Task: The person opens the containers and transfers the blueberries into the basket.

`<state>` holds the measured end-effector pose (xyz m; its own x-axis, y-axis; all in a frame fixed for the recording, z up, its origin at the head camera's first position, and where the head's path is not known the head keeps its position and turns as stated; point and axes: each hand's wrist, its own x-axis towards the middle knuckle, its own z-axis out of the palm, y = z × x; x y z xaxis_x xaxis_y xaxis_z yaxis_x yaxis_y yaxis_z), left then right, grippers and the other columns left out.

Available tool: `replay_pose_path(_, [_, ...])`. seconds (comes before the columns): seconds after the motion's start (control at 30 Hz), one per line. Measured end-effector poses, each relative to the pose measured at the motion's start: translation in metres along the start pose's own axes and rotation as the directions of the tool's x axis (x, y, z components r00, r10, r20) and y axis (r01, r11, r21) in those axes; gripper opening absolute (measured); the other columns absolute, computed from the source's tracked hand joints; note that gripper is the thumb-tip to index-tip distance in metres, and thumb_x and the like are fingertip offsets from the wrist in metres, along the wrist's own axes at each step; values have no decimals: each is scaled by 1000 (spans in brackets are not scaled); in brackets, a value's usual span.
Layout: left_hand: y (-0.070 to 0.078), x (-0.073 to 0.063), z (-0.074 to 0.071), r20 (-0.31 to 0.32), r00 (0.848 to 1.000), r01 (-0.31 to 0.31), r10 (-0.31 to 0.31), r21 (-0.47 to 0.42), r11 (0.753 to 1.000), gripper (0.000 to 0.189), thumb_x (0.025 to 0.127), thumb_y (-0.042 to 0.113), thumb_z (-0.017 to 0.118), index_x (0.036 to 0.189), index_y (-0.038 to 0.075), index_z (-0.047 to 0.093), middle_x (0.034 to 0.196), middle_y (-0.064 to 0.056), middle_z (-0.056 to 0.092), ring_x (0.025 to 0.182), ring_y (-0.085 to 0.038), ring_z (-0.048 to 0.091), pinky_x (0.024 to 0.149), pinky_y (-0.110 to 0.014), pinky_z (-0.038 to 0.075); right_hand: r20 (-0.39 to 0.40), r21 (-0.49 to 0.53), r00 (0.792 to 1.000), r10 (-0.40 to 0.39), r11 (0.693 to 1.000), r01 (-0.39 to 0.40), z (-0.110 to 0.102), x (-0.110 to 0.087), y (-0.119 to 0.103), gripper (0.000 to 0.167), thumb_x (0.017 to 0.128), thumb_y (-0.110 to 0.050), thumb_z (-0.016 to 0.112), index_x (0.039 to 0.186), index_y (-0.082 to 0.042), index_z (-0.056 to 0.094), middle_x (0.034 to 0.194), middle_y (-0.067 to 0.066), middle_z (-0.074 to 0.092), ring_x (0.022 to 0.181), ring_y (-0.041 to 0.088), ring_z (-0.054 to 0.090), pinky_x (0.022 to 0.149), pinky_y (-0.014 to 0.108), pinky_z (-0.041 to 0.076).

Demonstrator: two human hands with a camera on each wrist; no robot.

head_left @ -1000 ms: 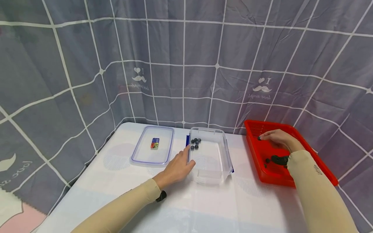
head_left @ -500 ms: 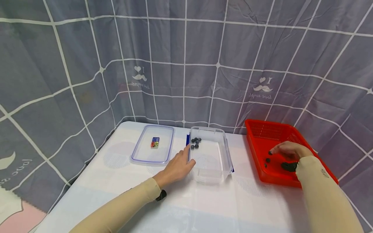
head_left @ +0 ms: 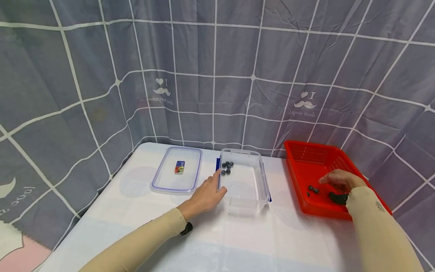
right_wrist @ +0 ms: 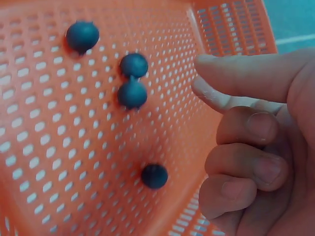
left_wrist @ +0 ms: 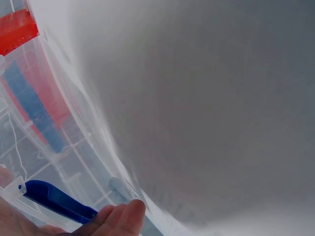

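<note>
My left hand (head_left: 205, 193) grips the left wall of a clear plastic food container (head_left: 262, 181), beside its lowered blue latch (left_wrist: 56, 199). Several blueberries (head_left: 228, 165) lie inside at the container's back left. My right hand (head_left: 341, 179) hangs inside a red plastic basket (head_left: 295, 177). Its thumb and index finger point forward with a gap between them, while the other fingers (right_wrist: 234, 191) are curled; nothing is held. In the right wrist view several blueberries lie on the perforated floor, and a touching pair (right_wrist: 133, 81) is left of the fingertips.
A clear lid (head_left: 178, 181) with a blue-edged rim and a colourful label (head_left: 180, 167) lies left of the container. A white tablecloth (head_left: 238, 241) covers the table. Grey curtains (head_left: 190, 90) with white lines stand behind and at both sides.
My right hand has moved right and toward me within the basket. The blueberry at its fingertips has left them and now lies beside another. My left hand has stayed put.
</note>
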<state>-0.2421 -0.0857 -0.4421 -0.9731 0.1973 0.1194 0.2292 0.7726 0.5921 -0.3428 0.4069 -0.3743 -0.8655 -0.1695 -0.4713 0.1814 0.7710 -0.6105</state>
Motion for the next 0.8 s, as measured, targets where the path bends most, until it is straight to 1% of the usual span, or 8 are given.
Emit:
replay_pose_path(0.03, [0,0,0,0,1000,1,-1,0,1000,77,96,46,41,162,12,20,145,-22,51,130,-36,53,105,-51,45,-10,4,1000,-12,1000,12,0,0,-3,30,97,-24,59,67,-18,56,53,-7,36,51,9,34,53,24,35])
replay_pose_path(0.07, [0,0,0,1,1000,1,-1,0,1000,77,96,46,41,162,12,20,146,-22,51,130,-36,53,105,-52,45,-18,-1,999,-31,1000,31,1,0,-5,28,97,-24,59,73,-10,63,53,-7,36,51,10,34,53,25,35])
replay_pose_path(0.13, [1,0,-1,0,1000,2,-2,1,1000,77,96,46,41,162,12,20,146,-23,51,130,-36,53,104,-52,45,-38,1,998,-55,999,55,2,0,-14,30,97,-25,60,98,3,71,55,-7,37,51,10,34,53,25,35])
replay_pose_path(0.2, [1,0,-1,0,1000,4,-4,1,1000,77,96,47,41,162,12,20,146,-23,50,131,-37,53,104,-52,45,-49,17,996,-73,997,74,4,2,-22,44,97,-25,62,125,9,63,57,-7,38,53,10,34,53,25,36])
replay_pose_path(0.27, [1,0,0,3,1000,8,-8,4,1000,78,96,47,41,162,12,20,146,-23,50,130,-37,53,104,-52,46,-56,17,995,-87,996,88,5,6,-31,57,98,-27,62,139,11,51,58,-6,39,53,10,34,53,25,36])
replay_pose_path(0.37, [0,1,0,4,1000,11,-11,1,1000,78,96,48,41,162,12,19,147,-23,50,131,-37,53,104,-53,45,-63,43,992,-105,993,108,6,12,-44,60,97,-30,63,140,10,50,58,-8,39,52,10,32,54,26,35])
replay_pose_path(0.53, [1,0,1,5,1000,8,-8,-6,1000,77,96,46,42,162,12,20,146,-24,50,130,-37,53,104,-52,45,-69,61,986,-149,986,153,10,16,-67,62,98,-33,63,144,6,50,70,-13,48,59,10,37,59,26,39])
replay_pose_path(0.8, [1,0,0,4,1000,9,-9,-7,1000,77,96,46,42,162,12,20,147,-23,50,131,-37,53,104,-52,45,-104,106,970,-218,968,229,22,19,-105,55,98,-33,64,140,3,54,60,-8,41,50,11,32,53,25,34])
